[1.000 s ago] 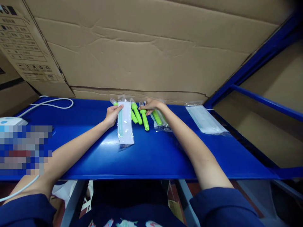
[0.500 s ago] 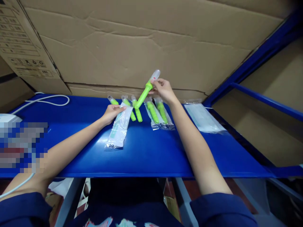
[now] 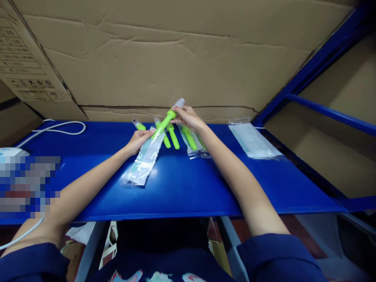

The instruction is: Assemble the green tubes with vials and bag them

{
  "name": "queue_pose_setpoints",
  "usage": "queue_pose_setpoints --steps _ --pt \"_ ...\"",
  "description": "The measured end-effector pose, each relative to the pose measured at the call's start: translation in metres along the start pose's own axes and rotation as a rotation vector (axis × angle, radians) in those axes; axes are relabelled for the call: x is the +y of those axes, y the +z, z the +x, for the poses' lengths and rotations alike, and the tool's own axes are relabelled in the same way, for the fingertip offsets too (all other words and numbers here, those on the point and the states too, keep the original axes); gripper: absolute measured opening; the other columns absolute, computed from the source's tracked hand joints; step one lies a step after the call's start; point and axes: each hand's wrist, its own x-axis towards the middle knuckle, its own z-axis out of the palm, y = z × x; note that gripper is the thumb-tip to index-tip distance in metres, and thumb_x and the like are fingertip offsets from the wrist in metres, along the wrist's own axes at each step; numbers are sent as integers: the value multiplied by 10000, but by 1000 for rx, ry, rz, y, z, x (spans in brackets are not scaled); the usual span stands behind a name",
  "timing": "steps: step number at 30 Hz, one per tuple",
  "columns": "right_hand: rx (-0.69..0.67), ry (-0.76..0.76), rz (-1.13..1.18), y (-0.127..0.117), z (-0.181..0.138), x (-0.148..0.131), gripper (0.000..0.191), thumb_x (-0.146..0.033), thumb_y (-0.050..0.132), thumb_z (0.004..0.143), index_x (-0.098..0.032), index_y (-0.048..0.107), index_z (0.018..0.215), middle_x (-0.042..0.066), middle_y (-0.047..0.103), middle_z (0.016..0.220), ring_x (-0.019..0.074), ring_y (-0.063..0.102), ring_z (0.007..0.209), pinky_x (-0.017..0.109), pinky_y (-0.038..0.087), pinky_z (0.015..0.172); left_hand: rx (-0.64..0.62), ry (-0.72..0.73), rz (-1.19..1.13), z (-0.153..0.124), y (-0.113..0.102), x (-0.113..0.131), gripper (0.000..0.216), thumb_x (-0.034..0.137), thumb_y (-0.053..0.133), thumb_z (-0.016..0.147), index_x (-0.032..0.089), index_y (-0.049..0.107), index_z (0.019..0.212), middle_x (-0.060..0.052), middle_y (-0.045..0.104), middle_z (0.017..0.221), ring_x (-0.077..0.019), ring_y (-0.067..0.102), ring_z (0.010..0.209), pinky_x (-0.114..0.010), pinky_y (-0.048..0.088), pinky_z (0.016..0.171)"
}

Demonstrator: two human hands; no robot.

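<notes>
My left hand (image 3: 139, 141) is closed on the upper end of a clear plastic bag (image 3: 146, 158) with a white and green insert. In my right hand (image 3: 188, 116) I grip a bright green stick-like tool (image 3: 163, 123) with a clear cap, near its capped end. The tool slants down to the left, its lower tip at the mouth of the bag beside my left thumb; how far inside it is, I cannot tell. Behind my hands lie several like tools; a bare one (image 3: 173, 137) rests near the middle, and a bagged one (image 3: 189, 138) is partly covered by my right hand.
A stack of flat clear bags (image 3: 254, 141) lies at the right of the blue table (image 3: 188, 192). A white cable (image 3: 69, 129) loops at the back left, near a white device (image 3: 13, 152). Cardboard (image 3: 176, 70) walls the back; a blue frame bar (image 3: 331, 117) stands right.
My right hand has brought the green tool down and left, so its tip now meets the bag's upper end. My left hand still holds the bag, now slanting a little more.
</notes>
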Motion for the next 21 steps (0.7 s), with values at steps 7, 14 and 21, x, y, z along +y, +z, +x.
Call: queue_pose_setpoints --steps 7,14,21 --pt "-94 -8 129 15 4 14 270 -345 720 936 -254 505 1071 -30 673 879 112 679 741 246 638 681 -44 -10 39 0 -2 -1 585 590 967 524 107 790 803 -73 758 692 -147 659 547 -244 500 534" --pt "-45 -99 4 1 18 24 348 -501 776 895 -214 587 951 -42 590 691 78 557 586 165 464 509 -62 -44 45 -2 0 2 582 542 977 528 96 804 860 -89 782 746 -149 682 585 -241 511 564" --pt "-122 -172 -54 11 14 28 319 -335 803 883 -242 560 1067 -57 655 676 114 668 605 219 590 613 -53 -38 60 -1 -1 1 535 552 960 551 102 764 762 -66 749 664 -128 629 515 -231 462 508"
